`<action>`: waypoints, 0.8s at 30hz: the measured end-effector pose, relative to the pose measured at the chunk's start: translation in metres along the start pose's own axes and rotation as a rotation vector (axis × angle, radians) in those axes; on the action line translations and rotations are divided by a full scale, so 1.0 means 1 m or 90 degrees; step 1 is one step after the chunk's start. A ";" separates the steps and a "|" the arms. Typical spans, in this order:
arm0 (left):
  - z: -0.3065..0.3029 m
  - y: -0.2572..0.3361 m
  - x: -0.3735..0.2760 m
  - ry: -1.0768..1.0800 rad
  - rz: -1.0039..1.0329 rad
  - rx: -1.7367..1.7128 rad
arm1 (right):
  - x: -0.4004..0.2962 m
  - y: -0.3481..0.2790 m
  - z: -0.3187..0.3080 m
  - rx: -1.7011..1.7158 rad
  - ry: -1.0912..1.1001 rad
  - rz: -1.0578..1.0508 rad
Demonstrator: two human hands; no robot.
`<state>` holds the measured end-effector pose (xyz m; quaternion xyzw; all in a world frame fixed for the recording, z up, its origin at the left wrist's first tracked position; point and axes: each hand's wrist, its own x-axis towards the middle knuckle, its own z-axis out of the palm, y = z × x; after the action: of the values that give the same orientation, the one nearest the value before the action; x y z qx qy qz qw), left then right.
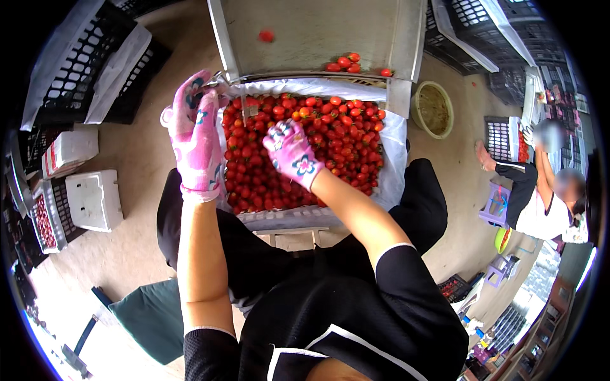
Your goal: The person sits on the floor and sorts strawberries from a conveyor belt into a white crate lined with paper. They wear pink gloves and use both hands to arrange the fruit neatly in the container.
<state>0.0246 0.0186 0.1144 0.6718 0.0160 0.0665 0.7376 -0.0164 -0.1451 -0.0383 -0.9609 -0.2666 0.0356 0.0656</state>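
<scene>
Before me a crate lined with white sheeting [394,152] is heaped with small red cherry tomatoes [343,143], a few of them orange. My left hand [196,135], in a pink flowered glove, is raised at the crate's far left corner. Its fingertips are by the lower left corner of a sloping metal chute [305,33]; whether they grip it is unclear. Over the tomatoes, my right hand [293,152] wears a matching glove and has its fingers curled down. Its fingertips and anything inside them are hidden. Several tomatoes [344,63] lie along the chute's lower edge, and one blurred tomato [266,35] is higher up.
A round pale bucket [432,109] stands right of the chute. Black plastic crates [86,62] are stacked at left, above a white foam box [94,200]. Two people [543,209] are at far right, near another tomato crate [498,138]. Dark green cloth [150,319] is at lower left.
</scene>
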 end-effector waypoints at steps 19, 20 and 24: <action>0.001 -0.011 0.007 -0.036 0.001 -0.061 | -0.110 0.125 -0.029 0.009 -0.182 0.343; 0.000 -0.011 0.007 -0.037 0.001 -0.059 | -0.122 0.118 -0.026 0.022 -0.192 0.339; 0.003 -0.013 0.008 -0.042 -0.011 -0.092 | -0.186 0.080 -0.010 0.095 -0.259 0.374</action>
<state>0.0336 0.0154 0.1023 0.6185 -0.0077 0.0391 0.7847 -0.1336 -0.3105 -0.0341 -0.9623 0.0169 0.2628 0.0681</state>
